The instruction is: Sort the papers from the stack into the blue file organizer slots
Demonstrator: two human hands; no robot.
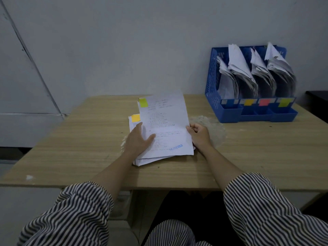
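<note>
Striped sleeves [74, 215] are being extended forward. The white paper stack [142, 159] is being pressed by the flat, spread left hand [137, 140]. The top printed sheet [166, 121] is being pinched at its edge by the right hand [199, 135].

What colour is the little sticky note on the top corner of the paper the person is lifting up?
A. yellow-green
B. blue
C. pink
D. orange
A: the small yellow-green sticky note sits on the top left corner of the white printed sheet that the right hand pinches at its edge; the orange sticky note is on the paper stack beneath.
</note>
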